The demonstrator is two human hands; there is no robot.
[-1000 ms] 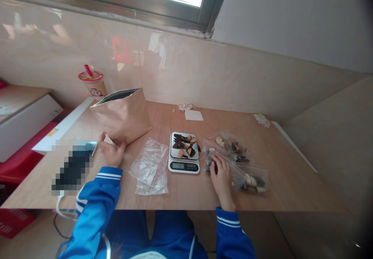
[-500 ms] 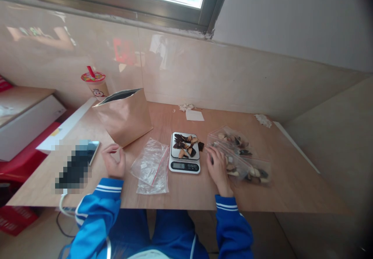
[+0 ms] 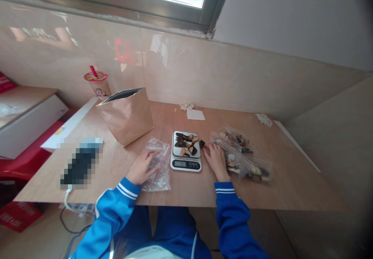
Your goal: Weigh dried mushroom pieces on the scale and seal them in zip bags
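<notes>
My left hand lies over the flat clear zip bags, fingers apart and holding nothing. At the right edge of the white digital kitchen scale, my right hand has bent fingers, with thumb and index fingertips at a small dark dried piece. How firmly it is pinched is hard to see. Several dark brown and tan dried pieces lie on the scale's plate. The scale's display is lit, but its digits are too small to read. Filled clear zip bags rest just right of my right hand.
A brown paper pouch stands with its top gaping at the back left, before a drink cup with a red straw. A blurred-out phone with a white cable lies at left. Paper scraps sit near the wall.
My left hand has moved right from bare table onto the flat bags, and its curled fingers have spread. The dark piece at my right fingertips has turned slightly. The view has shifted a little.
</notes>
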